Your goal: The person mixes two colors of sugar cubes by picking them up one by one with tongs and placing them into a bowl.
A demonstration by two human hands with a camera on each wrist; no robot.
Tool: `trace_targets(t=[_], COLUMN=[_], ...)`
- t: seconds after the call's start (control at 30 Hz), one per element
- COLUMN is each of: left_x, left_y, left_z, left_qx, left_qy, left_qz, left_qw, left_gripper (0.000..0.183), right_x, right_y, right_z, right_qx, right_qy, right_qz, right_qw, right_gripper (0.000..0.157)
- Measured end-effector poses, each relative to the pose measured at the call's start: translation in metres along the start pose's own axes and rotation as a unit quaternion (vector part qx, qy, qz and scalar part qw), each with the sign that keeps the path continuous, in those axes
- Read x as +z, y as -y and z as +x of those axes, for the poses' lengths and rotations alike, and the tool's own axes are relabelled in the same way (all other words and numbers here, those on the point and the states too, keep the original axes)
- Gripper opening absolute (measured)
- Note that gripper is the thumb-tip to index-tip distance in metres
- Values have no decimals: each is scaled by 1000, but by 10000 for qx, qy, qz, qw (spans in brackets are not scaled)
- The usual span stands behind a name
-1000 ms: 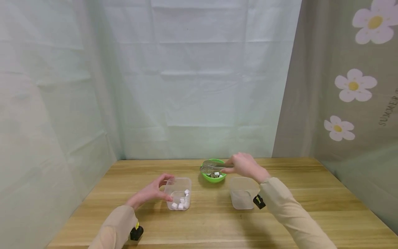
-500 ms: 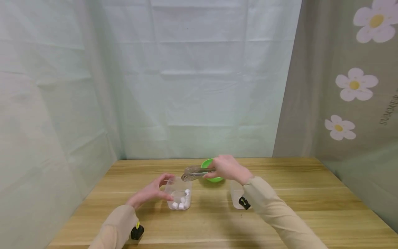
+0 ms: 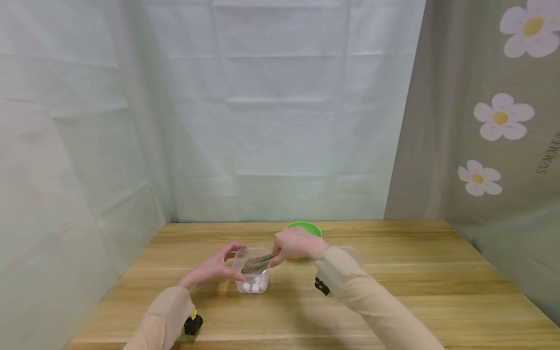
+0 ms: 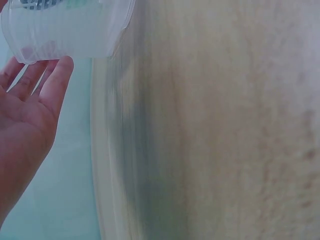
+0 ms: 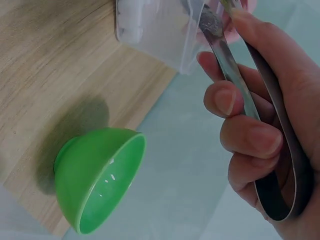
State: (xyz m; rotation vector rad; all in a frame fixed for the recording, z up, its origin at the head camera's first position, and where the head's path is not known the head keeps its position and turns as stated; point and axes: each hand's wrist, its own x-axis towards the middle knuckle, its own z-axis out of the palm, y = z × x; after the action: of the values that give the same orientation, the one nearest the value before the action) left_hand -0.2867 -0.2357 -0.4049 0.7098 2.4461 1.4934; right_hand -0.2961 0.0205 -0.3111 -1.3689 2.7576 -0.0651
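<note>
My left hand [image 3: 214, 267] holds a clear plastic container [image 4: 75, 35] by its left side, thumb at the near side and fingers at the far side. Several white cubes [image 3: 255, 288] lie in the container's bottom. My right hand [image 3: 297, 243] grips metal tongs [image 3: 257, 263] with perforated heads, fingers curled round both arms. The tong heads dip inside the container's rim, above the cubes; whether they pinch anything I cannot tell. Behind the right hand stands a green bowl [image 5: 95, 170], mostly hidden in the head view.
A second clear container [image 3: 352, 253] stands to the right, largely covered by the right sleeve [image 3: 350, 277]. Everything rests on a wooden table [image 3: 415, 262]. Pale curtains [image 3: 280, 146] hang behind it and at both sides.
My right hand has carried the tongs left and toward me, from over the green bowl into the left container. The left hand has stayed at its container.
</note>
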Motion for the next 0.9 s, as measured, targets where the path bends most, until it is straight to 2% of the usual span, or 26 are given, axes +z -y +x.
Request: trace_targets(t=[0.2,0.4,0.57,0.9], left_x=[0,0,-1,-1], left_y=[1,0,-1,-1], left_z=[1,0,-1,-2], left_qx=[29,31,-62,-204], left_qy=[65,94,99,84], left_qz=[-121,-201,-231,-88], left_qw=[9999,9997,9997,9997], left_gripper=[80,80,80,80], right_x=[1,1,1,0], right_y=[7,17,24,25], right_z=[7,17,22,26], right_qx=[257,493,516,549], right_qy=[236,319,407,589], right_qz=[-42,-324,-659,-603], right_qw=[9994,9978,9957,9949], right_gripper=[46,40,42,41])
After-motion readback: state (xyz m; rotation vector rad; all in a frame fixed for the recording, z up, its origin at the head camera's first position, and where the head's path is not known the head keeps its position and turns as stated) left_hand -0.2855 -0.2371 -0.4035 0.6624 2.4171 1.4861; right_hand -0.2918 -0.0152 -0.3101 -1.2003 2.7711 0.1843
